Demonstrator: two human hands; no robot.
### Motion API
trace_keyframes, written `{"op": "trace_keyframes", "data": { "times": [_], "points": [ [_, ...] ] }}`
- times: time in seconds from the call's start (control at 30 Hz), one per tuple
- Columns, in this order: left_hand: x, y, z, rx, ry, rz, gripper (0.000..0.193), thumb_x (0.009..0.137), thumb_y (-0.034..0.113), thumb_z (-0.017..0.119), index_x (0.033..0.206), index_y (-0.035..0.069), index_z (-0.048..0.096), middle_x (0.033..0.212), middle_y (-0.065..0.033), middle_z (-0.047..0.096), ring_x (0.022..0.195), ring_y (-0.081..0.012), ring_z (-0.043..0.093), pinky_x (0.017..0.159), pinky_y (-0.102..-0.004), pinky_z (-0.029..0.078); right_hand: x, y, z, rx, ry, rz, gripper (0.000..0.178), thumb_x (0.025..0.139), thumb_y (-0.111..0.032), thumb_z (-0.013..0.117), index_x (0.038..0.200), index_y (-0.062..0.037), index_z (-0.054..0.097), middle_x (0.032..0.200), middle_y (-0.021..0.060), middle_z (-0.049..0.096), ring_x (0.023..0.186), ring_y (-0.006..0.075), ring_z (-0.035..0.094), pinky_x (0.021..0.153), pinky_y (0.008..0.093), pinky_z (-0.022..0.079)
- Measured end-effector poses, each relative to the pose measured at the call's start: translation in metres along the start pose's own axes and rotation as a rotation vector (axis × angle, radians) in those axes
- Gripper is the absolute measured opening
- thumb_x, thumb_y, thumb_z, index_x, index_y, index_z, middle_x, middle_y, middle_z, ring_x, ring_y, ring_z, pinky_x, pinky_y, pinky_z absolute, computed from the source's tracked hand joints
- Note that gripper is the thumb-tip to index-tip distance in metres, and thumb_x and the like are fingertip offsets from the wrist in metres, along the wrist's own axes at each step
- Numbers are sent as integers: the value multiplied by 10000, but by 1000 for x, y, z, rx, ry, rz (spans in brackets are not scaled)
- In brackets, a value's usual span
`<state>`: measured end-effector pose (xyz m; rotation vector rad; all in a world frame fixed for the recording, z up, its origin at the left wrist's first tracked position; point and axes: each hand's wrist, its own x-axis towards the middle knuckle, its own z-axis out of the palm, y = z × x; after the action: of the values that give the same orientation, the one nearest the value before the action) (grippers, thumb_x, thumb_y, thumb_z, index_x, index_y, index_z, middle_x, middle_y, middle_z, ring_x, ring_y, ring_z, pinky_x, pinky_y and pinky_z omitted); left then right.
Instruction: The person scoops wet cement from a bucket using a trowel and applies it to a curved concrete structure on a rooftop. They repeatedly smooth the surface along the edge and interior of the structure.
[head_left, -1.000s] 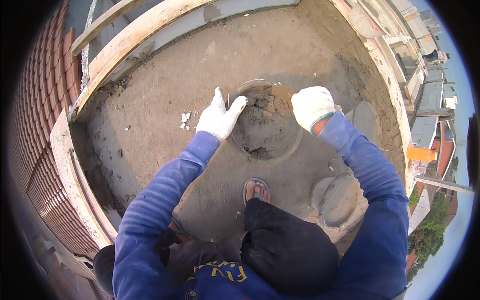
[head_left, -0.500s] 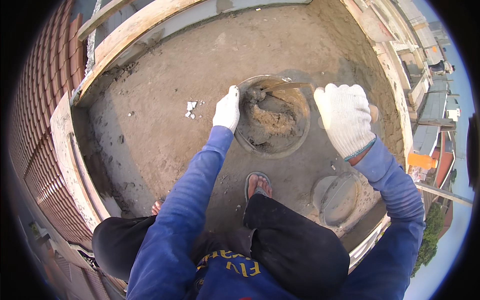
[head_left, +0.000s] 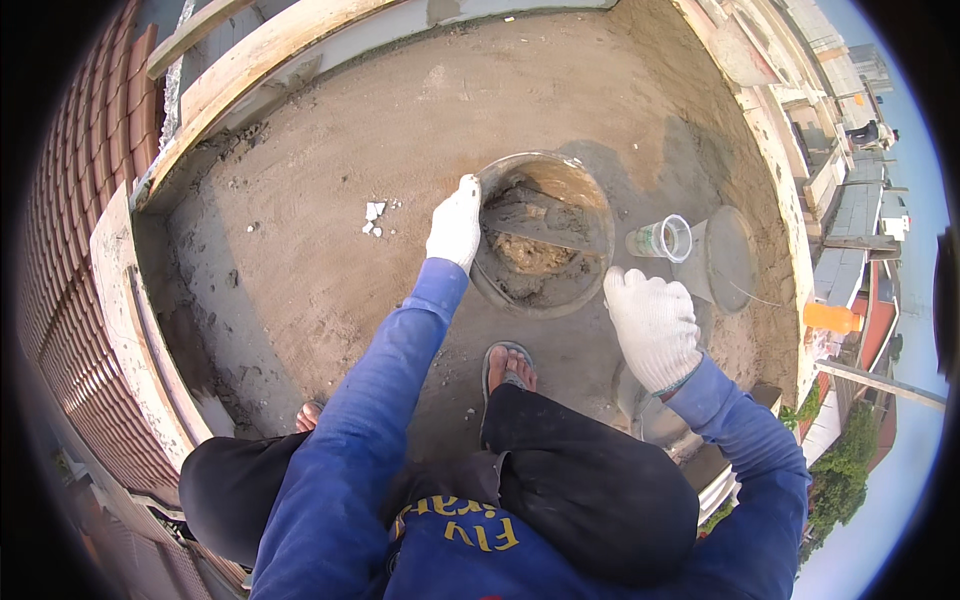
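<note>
A round bucket (head_left: 594,185) of wet grey-brown mortar (head_left: 530,262) stands on the floor before me, tipped slightly. My left hand (head_left: 455,224), in a white knit glove, is closed over the bucket's left rim. Just right of the bucket, my gloved right hand (head_left: 652,328) is curled in a fist around a trowel, whose handle the fingers hide. The flat trowel blade (head_left: 560,238) reaches across the bucket into the mortar, partly coated with it.
Right of the bucket are a clear plastic cup (head_left: 660,239) and a grey pail (head_left: 722,258). Another round container (head_left: 662,420) is partly behind my right forearm. White chips (head_left: 374,212) lie at left. Wooden boards (head_left: 270,58) edge the floor; an orange bottle (head_left: 832,318) sits at right.
My right hand has come down and left, turning the trowel blade from the bucket's far rim into the mortar. The cup and pail are now uncovered. My left hand stays on the rim.
</note>
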<state>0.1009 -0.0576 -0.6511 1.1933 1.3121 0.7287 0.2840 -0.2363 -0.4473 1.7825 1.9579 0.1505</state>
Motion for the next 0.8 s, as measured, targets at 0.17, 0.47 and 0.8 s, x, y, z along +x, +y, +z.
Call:
{"op": "trace_keyframes", "data": {
  "times": [0.17, 0.47, 0.8],
  "points": [
    [-47, 12, 20, 27, 15, 195, 487, 1200, 339, 486, 1372, -68, 692, 1274, -289, 765, 1223, -429, 725, 1036, -445, 555, -38, 50, 27, 489, -70, 404, 322, 1107, -370, 636, 1081, -52, 673, 823, 226, 719, 798, 458, 736, 710, 557, 576],
    [-66, -20, 42, 413, 194, 479, 438, 1191, 219, 461, 1540, -10, 594, 1375, -276, 726, 1213, -432, 719, 1071, -461, 560, -14, -38, 70, 1141, -423, 359, 455, 1111, -465, 601, 1065, -18, 669, 976, 302, 746, 1003, 561, 695, 827, 601, 550],
    [-46, -14, 33, -224, 159, -54, 514, 1222, 337, 460, 1454, -83, 642, 1346, -280, 750, 1220, -345, 728, 1042, -409, 549, -31, -14, 43, 644, 122, 318, 221, 998, -310, 768, 1092, -116, 715, 879, 145, 696, 803, 350, 737, 722, 495, 573]
  ]
}}
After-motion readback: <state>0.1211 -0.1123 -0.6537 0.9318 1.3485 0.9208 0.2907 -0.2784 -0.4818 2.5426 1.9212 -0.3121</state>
